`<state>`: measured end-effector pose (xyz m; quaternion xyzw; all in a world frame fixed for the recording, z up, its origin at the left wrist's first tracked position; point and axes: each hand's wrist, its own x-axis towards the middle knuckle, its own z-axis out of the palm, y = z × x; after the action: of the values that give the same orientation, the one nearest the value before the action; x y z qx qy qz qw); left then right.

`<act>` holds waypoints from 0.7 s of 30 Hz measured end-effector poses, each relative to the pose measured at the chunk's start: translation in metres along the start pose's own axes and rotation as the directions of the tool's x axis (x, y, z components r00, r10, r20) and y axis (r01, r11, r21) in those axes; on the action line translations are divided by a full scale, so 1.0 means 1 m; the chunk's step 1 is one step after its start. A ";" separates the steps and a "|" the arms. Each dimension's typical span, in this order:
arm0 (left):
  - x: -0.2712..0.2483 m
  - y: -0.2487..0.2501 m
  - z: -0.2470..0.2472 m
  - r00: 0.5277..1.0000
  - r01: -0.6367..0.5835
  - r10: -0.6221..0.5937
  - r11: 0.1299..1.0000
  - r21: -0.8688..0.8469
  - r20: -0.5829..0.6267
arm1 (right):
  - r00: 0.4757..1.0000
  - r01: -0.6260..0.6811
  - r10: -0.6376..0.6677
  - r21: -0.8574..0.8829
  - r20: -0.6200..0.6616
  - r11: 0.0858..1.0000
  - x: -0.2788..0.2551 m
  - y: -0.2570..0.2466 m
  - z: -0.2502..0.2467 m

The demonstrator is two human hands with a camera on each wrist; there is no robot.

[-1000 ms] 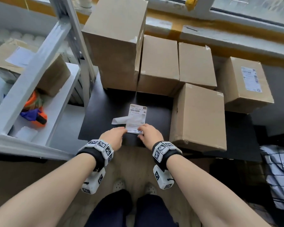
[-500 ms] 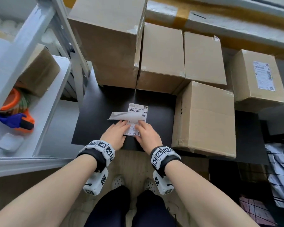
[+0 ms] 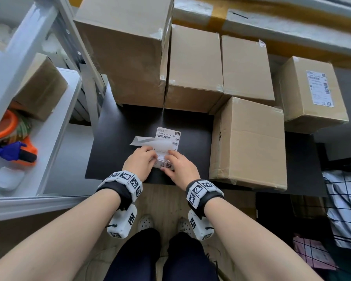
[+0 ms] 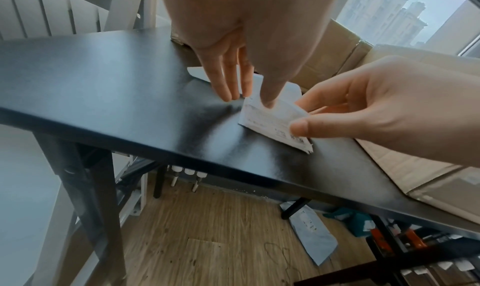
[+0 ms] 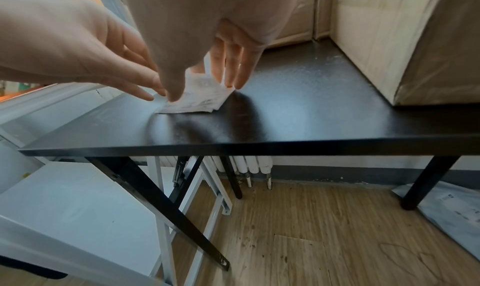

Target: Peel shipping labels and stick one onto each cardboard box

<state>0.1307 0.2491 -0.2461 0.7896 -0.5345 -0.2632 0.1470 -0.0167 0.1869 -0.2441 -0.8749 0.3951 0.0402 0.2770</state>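
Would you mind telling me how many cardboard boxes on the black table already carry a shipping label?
1: the far-right box has a label. The other four boxes' visible faces are bare; hidden sides can't be checked.

floor: wood planks | worktop: black, black legs | left: white metal shelf unit | far: window, daylight, towers outside | under the sill: white radiator
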 end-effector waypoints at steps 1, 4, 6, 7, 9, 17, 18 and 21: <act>0.000 0.002 -0.002 1.000 -0.001 0.001 1.000 -0.014 -0.011 | 1.000 0.003 -0.003 -0.002 -0.014 1.000 -0.001 -0.001 -0.002; -0.002 0.007 -0.008 1.000 0.003 -0.005 0.998 -0.060 -0.023 | 0.999 -0.039 0.039 0.000 -0.038 0.999 -0.001 -0.004 -0.010; -0.004 0.010 -0.012 0.999 0.035 -0.037 0.995 -0.091 -0.023 | 0.995 -0.082 0.083 0.024 -0.054 0.996 -0.001 -0.006 -0.017; -0.005 0.012 -0.015 0.997 0.063 -0.066 0.991 -0.114 -0.025 | 0.992 -0.101 0.104 0.046 -0.067 0.994 -0.002 -0.006 -0.020; -0.007 0.016 -0.019 0.991 0.127 -0.133 0.980 -0.152 -0.026 | 0.984 -0.131 0.142 0.104 -0.104 0.986 -0.002 -0.007 -0.025; -0.011 0.040 -0.037 0.986 0.161 -0.164 0.941 -0.298 0.014 | 0.956 -0.134 0.189 0.239 -0.224 0.962 -0.001 -0.022 -0.056; -0.011 0.044 -0.039 0.986 0.154 -0.166 0.902 -0.404 0.004 | 0.955 -0.127 0.187 0.252 -0.232 0.959 -0.001 -0.024 -0.061; -0.012 0.055 -0.053 0.973 0.174 -0.229 0.729 -0.662 0.003 | 0.956 -0.109 0.183 0.300 -0.231 0.948 -0.002 -0.033 -0.074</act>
<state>0.1151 0.2358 -0.1716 0.7500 -0.3124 -0.4175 0.4070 -0.0053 0.1675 -0.1664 -0.7920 0.4933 -0.1096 0.3427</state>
